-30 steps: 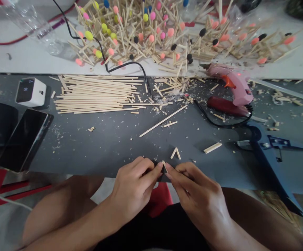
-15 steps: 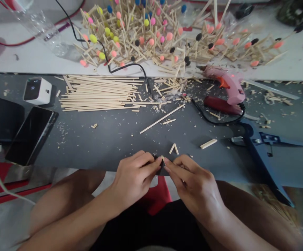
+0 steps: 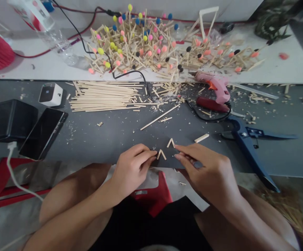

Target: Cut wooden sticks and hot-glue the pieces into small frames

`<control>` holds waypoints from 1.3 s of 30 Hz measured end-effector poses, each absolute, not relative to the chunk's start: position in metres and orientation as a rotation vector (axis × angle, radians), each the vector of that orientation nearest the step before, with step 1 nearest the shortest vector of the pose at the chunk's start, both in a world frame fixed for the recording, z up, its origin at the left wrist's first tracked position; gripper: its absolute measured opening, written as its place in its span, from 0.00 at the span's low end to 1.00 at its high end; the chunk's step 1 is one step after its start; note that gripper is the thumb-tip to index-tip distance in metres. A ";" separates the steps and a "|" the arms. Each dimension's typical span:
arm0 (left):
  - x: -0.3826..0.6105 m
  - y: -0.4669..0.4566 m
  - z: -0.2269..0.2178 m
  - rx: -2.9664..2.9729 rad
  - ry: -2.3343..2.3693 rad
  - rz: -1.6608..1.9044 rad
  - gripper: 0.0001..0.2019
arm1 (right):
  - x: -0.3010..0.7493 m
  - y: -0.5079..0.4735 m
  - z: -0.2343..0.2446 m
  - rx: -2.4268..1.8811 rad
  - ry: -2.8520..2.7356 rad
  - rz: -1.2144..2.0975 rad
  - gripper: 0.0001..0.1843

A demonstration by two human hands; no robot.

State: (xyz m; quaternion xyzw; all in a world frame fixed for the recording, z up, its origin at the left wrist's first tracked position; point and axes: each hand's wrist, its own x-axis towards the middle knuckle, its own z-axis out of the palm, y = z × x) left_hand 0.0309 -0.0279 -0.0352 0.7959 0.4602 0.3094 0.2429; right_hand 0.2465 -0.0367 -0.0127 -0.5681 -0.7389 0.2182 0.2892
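My left hand (image 3: 135, 170) is closed in a pinch at the table's front edge. Its fingertips are on the left leg of a small V-shaped stick piece (image 3: 163, 154), whose point faces away from me. My right hand (image 3: 206, 170) is open, thumb and forefinger apart with nothing visible between them. Its forefinger tip comes close to the right leg of a second V-shaped stick piece (image 3: 170, 142); whether they touch I cannot tell. To the right lies a short bundle of cut sticks (image 3: 201, 138). One long thin stick (image 3: 160, 117) and a shorter stick (image 3: 166, 119) lie farther back.
A pile of long sticks (image 3: 104, 97) lies at back left. A pink glue gun (image 3: 219, 87) and blue cutters (image 3: 248, 146) are on the right. Colour-tipped stick shapes (image 3: 146, 48) crowd the white ledge. A phone (image 3: 43, 134) and black box (image 3: 14, 120) sit left.
My hands have come apart, the right one moving right and opening. The V-shaped piece between them now shows by my left fingertips. The whole view has shifted slightly.
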 end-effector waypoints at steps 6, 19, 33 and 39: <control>0.027 -0.024 -0.026 2.146 1.288 0.776 0.06 | 0.243 -0.032 -0.010 -1.566 -1.936 0.650 0.06; 0.031 -0.018 -0.013 2.064 1.483 0.439 0.06 | 0.224 -0.024 -0.014 -1.821 -1.728 0.986 0.09; 0.036 -0.013 -0.002 2.024 1.559 0.206 0.06 | 0.216 -0.010 -0.017 -1.857 -1.519 1.283 0.13; 0.032 -0.017 -0.005 2.052 1.549 0.259 0.06 | 0.217 -0.008 -0.017 -1.867 -1.545 1.302 0.15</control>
